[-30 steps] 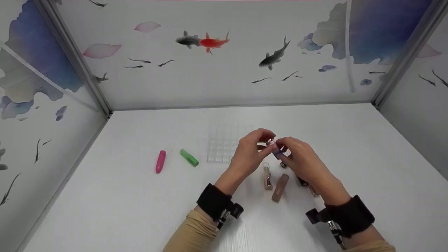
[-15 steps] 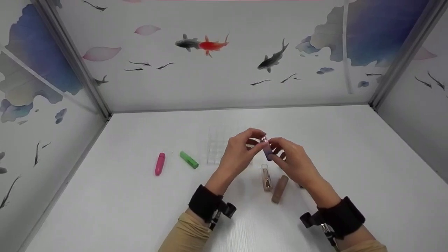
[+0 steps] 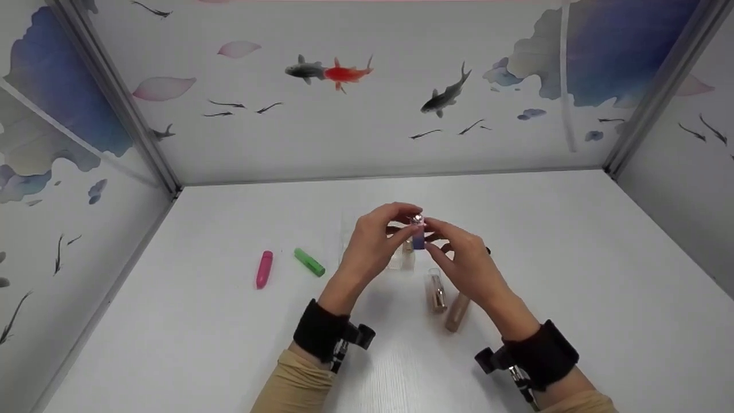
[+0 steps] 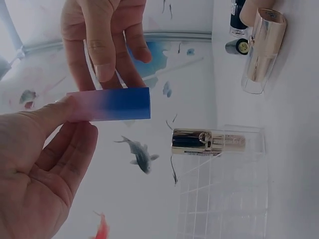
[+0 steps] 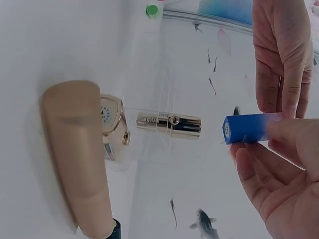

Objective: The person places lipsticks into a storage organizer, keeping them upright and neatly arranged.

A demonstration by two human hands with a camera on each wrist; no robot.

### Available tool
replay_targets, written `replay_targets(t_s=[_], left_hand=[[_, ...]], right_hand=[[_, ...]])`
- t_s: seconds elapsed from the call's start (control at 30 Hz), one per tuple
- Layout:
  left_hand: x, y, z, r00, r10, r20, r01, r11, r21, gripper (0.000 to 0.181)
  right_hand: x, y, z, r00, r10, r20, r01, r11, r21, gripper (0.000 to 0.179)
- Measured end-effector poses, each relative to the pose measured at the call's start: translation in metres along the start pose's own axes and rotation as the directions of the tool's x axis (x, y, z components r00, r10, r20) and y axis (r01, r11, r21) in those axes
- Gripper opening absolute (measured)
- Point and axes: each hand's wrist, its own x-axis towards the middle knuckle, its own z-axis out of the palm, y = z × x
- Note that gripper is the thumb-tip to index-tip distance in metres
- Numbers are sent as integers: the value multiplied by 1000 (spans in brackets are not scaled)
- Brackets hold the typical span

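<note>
Both hands hold a lipstick tube (image 3: 418,235) that fades from pink to blue, with a shiny top. In the left wrist view, the left hand (image 4: 45,164) pinches the pink end of that tube (image 4: 119,104). The right hand (image 3: 467,255) has its fingers around the tube from the other side; its thumb lies close beside it, in the left wrist view a little apart. Just behind the hands is a clear compartmented organizer (image 3: 395,263), partly hidden. A gold lipstick (image 5: 174,124) with a clear part stands upright in one compartment.
A gold lipstick with a clear cap (image 3: 437,291) and a tan tube (image 3: 456,318) lie near the right hand. Dark small items (image 4: 237,46) are beyond them, mostly hidden in the head view. A pink tube (image 3: 264,269) and a green tube (image 3: 309,262) lie at left.
Both hands have moved left with the lipstick tube, toward the organizer. The tube has turned from slanted to nearly upright. The gold lipstick in the organizer has come into view.
</note>
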Motion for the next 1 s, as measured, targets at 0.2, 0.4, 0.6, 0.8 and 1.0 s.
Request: replay_targets(t_s=[0.2,0.4,0.6,0.8,1.0], left_hand=[[0,-5,-8,999,3,-35,-1,999,52,29],[1,-10,-12,998,3,-58,5,990,142,27],[1,-15,-13,999,-1,-47,13,969,248,26],[3,-19,-9,999,-33,-35,41,960,276,23],[3,-23,-5,998,-56,-20,59,954,295,22]], right_hand=[[8,-10,8,998,-55,-29,55,998,15,47],[13,-15,18,997,-67,-32,68,997,37,46],[12,-12,24,998,-67,6,66,997,42,41],[10,-5,28,995,-103,13,103,990,-91,41],[9,0,32,990,-136,25,138,979,-148,41]])
